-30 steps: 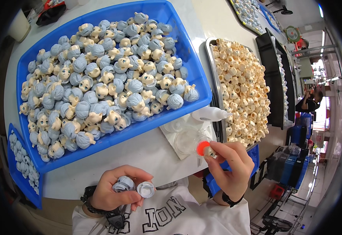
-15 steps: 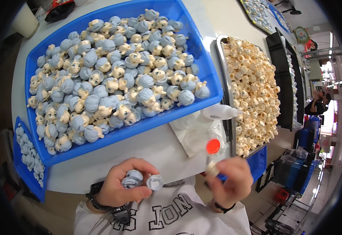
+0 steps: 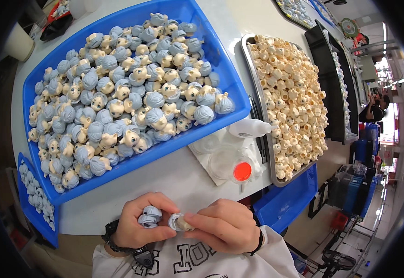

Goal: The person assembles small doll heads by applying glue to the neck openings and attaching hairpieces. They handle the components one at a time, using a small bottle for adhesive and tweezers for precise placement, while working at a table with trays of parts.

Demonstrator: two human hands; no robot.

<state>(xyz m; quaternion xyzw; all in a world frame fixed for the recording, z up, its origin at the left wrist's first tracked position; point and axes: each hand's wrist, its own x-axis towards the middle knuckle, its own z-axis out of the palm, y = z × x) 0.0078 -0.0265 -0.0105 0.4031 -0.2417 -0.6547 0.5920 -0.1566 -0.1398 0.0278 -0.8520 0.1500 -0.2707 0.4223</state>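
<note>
My left hand [image 3: 142,220] is closed round grey-blue doll hair pieces [image 3: 150,216] in its palm, and pinches another hollow hair piece [image 3: 174,221] between thumb and forefinger. My right hand [image 3: 225,226] pinches a small cream doll face piece [image 3: 183,224], its fingertips on the far side from the hair piece. The face piece meets the hair piece's open side in front of my chest; how deep it sits is hidden by my fingers. Beyond my hands, a blue tub [image 3: 132,171] holds many doll heads [image 3: 114,109] with grey-blue hair and painted faces.
A metal tray [image 3: 276,173] of cream face pieces stands at the right. Between it and the tub are a white squeeze bottle [image 3: 250,128] and a clear container with a red disc [image 3: 242,171]. A smaller blue bin [image 3: 49,238] is at left, another blue bin [image 3: 283,199] below the tray.
My right hand has moved left from near the tray's corner, bringing the cream face piece against the hair piece in my left hand. The whole view has shifted slightly.
</note>
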